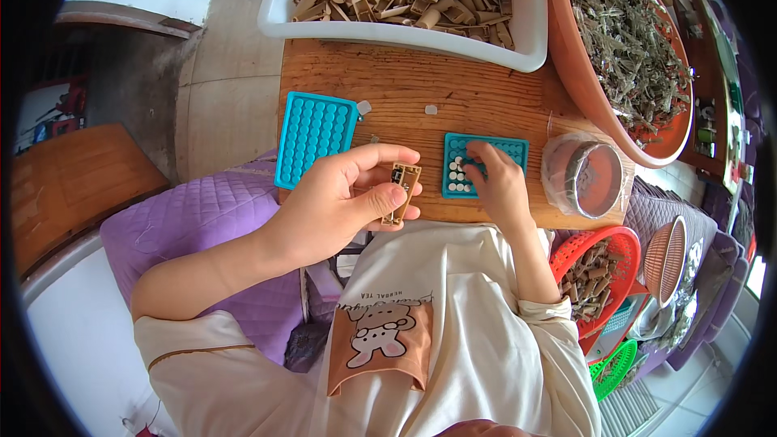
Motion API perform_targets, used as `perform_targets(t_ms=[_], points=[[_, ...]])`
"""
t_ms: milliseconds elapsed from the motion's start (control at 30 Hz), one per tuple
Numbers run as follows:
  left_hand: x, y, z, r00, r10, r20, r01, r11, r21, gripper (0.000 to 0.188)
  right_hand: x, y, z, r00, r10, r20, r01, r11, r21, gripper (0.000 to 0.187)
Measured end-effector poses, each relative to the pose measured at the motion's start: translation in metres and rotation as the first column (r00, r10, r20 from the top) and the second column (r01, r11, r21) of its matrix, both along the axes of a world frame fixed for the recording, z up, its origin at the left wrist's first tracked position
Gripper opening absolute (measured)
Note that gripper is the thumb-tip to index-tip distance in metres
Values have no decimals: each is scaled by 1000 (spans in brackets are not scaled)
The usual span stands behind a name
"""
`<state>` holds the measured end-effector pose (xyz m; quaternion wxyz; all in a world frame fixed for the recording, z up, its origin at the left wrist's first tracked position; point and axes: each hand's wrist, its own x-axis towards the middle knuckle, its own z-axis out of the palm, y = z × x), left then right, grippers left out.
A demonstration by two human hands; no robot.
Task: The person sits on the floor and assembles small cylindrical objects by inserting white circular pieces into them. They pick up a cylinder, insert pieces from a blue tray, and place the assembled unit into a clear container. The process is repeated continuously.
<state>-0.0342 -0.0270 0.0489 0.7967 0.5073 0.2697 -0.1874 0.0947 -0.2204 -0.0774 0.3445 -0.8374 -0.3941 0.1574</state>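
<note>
My left hand point(356, 188) is closed round a small tan plastic casing point(402, 193), its open side facing up. Inside the casing are small dark and metallic parts, too small to name. To the right, my right hand point(503, 182) reaches over a small teal compartment tray point(447, 186) with its thumb and fingers pinched together. White round pieces point(459, 176) fill several compartments beside those fingertips. Whether a piece is between the fingers is hidden. A larger teal tray point(314, 139) with rows of round hollows lies left of my left hand.
The wooden table point(388, 97) carries a white bin point(405, 30) of tan casings, an orange basin point(558, 32) of clear-wrapped pieces and a round container point(595, 180) with a plastic liner. Two small translucent bits lie near the trays. A red basket point(627, 244) stands at lower right.
</note>
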Motion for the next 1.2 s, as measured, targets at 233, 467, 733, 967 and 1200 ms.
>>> perform_targets(t_ms=[233, 467, 733, 967, 1200], points=[[-1, -2, 1, 1000, -6, -7, 5, 999, -43, 37, -3, -1, 3, 978, 86, 189, -71, 994, -80, 20], [-5, -7, 1, 998, -46, 33, 45, 999, 23, 35, -44, 22, 62, 998, -26, -56, 52, 848, 528, 23], [-8, -8, -7, 989, -133, 63, 117, 971, 207, 30, -58, 45, 58, 985, 12, 174, -125, 740, 661, 30], [-7, -9, 5, 996, -37, 76, 30, 996, 84, 24, -23, 27, 37, 966, -191, -173, 245, 888, 388, 23], [-7, -8, 6, 995, -53, 87, 47, 996, 76, 23, -9, 10, -10, 978, -3, 211, 12, 999, -44, 29]])
